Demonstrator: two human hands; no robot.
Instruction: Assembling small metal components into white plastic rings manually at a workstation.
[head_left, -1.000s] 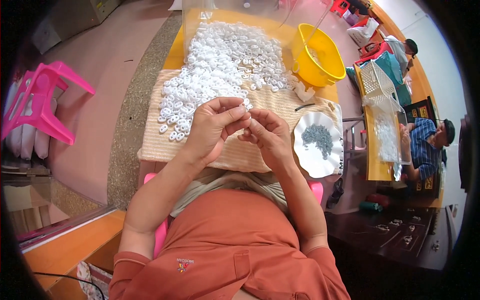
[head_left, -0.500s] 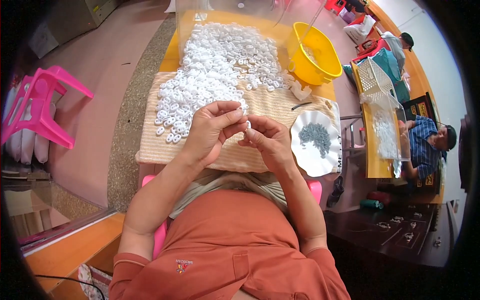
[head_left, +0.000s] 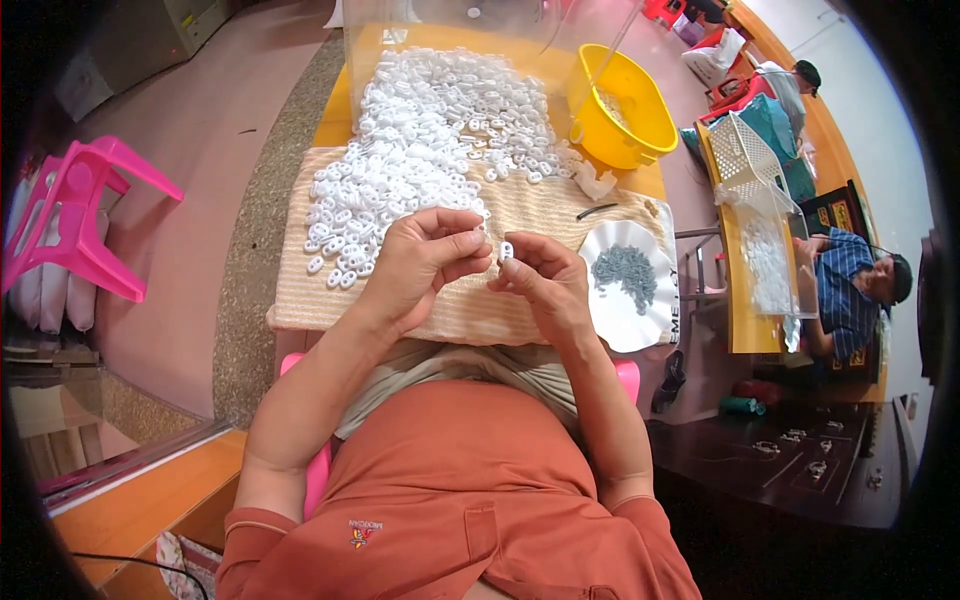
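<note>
My right hand (head_left: 548, 285) pinches a small white oval plastic piece with two holes (head_left: 506, 250) between thumb and fingers, holding it upright over the towel. Just left of it, my left hand (head_left: 430, 262) has thumb and forefinger pressed together; whatever they grip is too small to make out. The hands are a little apart. Beyond my left hand spreads a large heap of matching white oval pieces (head_left: 410, 140). To the right of my right hand, a white wavy-rimmed plate (head_left: 610, 325) bears a pile of small grey parts (head_left: 628, 275).
A beige striped towel (head_left: 300, 300) covers the near part of the table. At the far right stands a yellow tub (head_left: 655, 110), with a thin dark strip (head_left: 597, 211) nearer. A pink stool (head_left: 100, 220) is on the left floor. Another person (head_left: 850, 295) sits at a table on the right.
My hands have drawn slightly apart. The white oval piece in my right hand now shows more fully, turned upright, away from my left fingertips.
</note>
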